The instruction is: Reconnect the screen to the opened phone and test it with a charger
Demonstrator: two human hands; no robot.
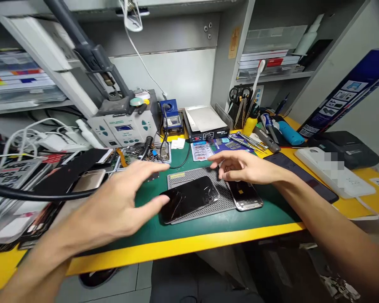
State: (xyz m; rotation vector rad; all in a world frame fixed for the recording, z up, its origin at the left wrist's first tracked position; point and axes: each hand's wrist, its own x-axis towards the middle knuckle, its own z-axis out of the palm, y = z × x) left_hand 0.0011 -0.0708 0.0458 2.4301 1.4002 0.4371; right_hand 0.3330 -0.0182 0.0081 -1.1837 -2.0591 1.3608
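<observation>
A black phone with a cracked screen (192, 198) lies at a slant on a grey perforated pad (189, 174), on the green mat (196, 233). To its left is my left hand (116, 202), thumb and forefinger spread apart, holding nothing; the thumb tip overlaps the phone's left edge, and I cannot tell whether it touches. My right hand (244, 166) hovers over a second phone (244, 195), its inside apparently exposed, at the pad's right edge. The right fingers are loosely bent and apart, with nothing visible in them. This hand hides the second phone's upper part.
Behind the pad stand a grey-white rework station (123, 128), a blue soldering stand (171, 115) and a black heating plate unit (208, 134). Screwdrivers (249, 143) lie at back right. A dark phone (303, 176) and white power strip (334, 172) are right; stacked phone parts (60, 181) and a black hose (34, 194) are left.
</observation>
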